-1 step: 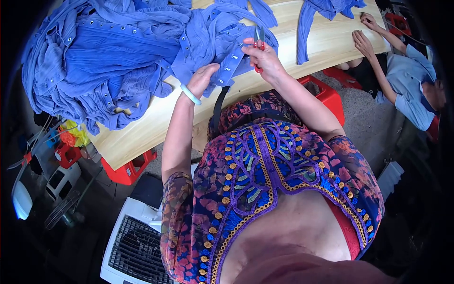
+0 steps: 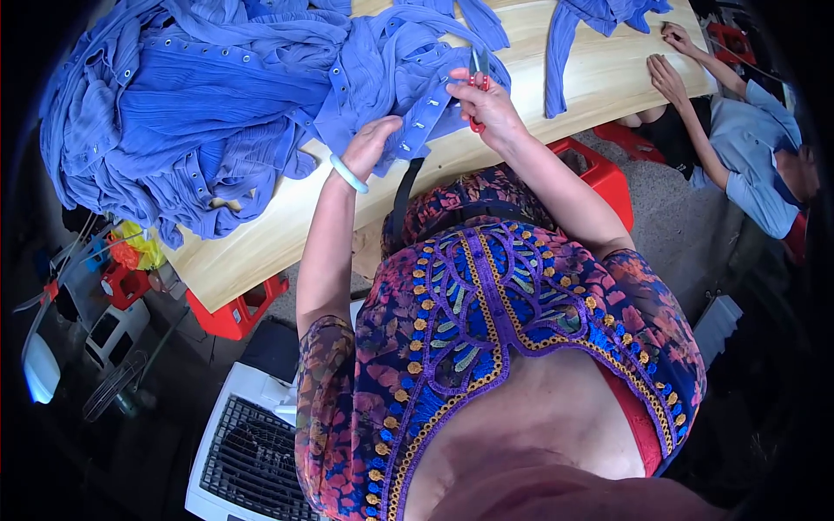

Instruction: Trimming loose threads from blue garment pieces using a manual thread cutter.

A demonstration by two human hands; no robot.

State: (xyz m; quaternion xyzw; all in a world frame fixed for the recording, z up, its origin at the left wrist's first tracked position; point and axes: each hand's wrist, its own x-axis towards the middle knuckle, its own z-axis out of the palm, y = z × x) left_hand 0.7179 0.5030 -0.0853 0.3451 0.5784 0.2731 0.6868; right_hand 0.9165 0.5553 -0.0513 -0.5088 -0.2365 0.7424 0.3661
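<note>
My right hand point(image 2: 493, 108) is closed around red-handled scissors point(image 2: 477, 120), their blades pointing away from me. Its thumb and forefinger meet the upper end of a blue button placket point(image 2: 426, 117) with several shiny metal fasteners along it. My left hand point(image 2: 372, 146), with a pale bangle at the wrist, grips the lower left side of that placket, some of its fingers hidden by the cloth. The placket belongs to a ribbed blue garment point(image 2: 373, 65) lying on the wooden table point(image 2: 252, 260).
A large heap of blue garments point(image 2: 208, 104) with metal eyelets covers the table's left. Another blue garment point(image 2: 558, 74) lies at the far right, near a co-worker's hands point(image 2: 669, 82). Red stools point(image 2: 599, 178) stand under the table edge. A white machine with a black grille point(image 2: 252, 456) is at lower left.
My right hand and the scissors have shifted very slightly to the right. The left hand keeps its place on the placket.
</note>
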